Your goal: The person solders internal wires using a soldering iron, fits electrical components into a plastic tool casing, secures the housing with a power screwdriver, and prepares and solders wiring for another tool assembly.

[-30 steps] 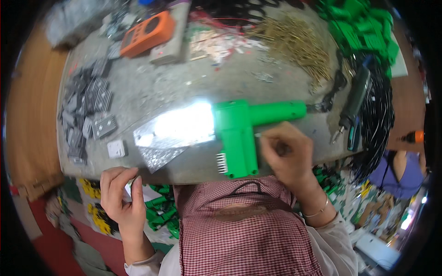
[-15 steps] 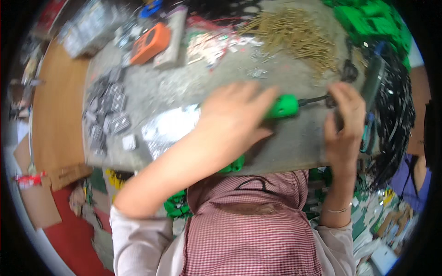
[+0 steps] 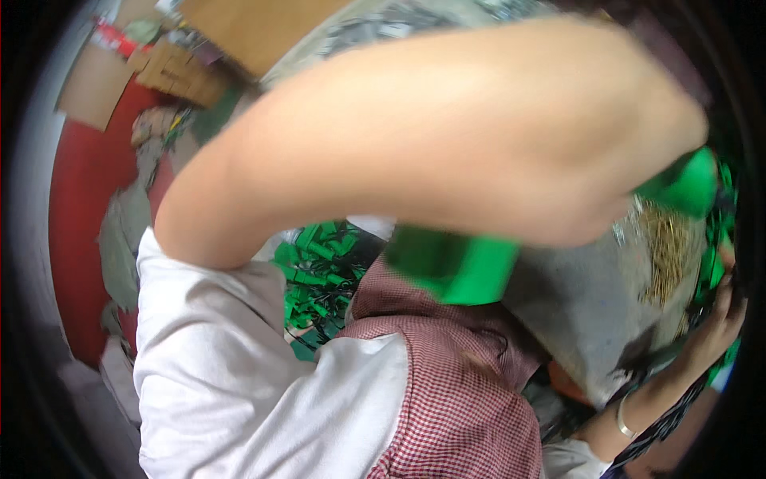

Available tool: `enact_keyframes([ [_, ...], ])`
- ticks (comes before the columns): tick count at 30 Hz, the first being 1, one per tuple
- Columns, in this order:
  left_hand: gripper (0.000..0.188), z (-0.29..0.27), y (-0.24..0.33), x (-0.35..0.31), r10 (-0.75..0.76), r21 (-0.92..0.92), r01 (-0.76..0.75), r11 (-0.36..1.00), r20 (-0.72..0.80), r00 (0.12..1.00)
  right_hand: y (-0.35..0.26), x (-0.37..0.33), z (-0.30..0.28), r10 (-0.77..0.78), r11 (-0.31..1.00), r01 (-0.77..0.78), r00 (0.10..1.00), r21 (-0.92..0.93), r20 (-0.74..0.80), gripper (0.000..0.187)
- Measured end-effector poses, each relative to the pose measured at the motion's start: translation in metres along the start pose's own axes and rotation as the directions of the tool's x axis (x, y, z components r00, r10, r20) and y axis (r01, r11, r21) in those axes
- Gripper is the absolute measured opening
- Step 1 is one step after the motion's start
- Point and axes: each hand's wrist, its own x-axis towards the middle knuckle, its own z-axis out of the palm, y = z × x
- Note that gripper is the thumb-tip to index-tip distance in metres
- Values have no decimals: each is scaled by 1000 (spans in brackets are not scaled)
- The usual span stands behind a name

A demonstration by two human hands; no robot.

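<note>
My left hand point(image 3: 630, 120) is very close to the view, smeared by motion, its back and wrist facing me. It is closed around a green plastic housing point(image 3: 463, 267), which shows below the wrist and again beyond the knuckles. The fingers themselves are mostly hidden behind the hand. Out at the right rim is my right hand point(image 3: 724, 303), its fingers partly in shadow beside green plastic parts. Whether it grips anything does not show. A bundle of black cords point(image 3: 670, 423) hangs next to the right forearm.
The grey worktop point(image 3: 566, 311) lies tilted in view, with a heap of brass-coloured rods point(image 3: 666, 247) on it. Below the table edge sits a pile of green pieces and black cords point(image 3: 319, 263). Cardboard point(image 3: 100, 88) and red flooring point(image 3: 92, 215) are at left.
The view has swung and tilted. My left hand has risen much nearer with the green housing. My right hand now appears at the far right rim, beside the green parts.
</note>
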Motion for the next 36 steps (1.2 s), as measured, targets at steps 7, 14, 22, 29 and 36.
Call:
enact_keyframes([
  [7, 37, -28, 89, -182, -713, 144, 864, 483, 636, 293, -187, -32, 92, -337, 934, 60, 483, 353, 808, 40],
  [14, 49, 93, 151, -444, -734, 539, 839, 81, 602, -316, -240, -55, 175, -553, 831, 251, 276, 497, 786, 33],
  [22, 41, 156, 196, -595, -551, 791, 567, -229, 375, -746, -248, -54, 185, -378, 926, 96, 230, 366, 897, 29],
  [29, 43, 169, 286, -671, -311, 626, 499, -600, 392, -866, -228, -55, 196, -277, 949, -7, 461, 316, 843, 31],
  [36, 25, -6, 13, -477, -637, 370, 907, -201, -753, 166, -212, -49, 170, -222, 966, 25, 592, 258, 775, 25],
])
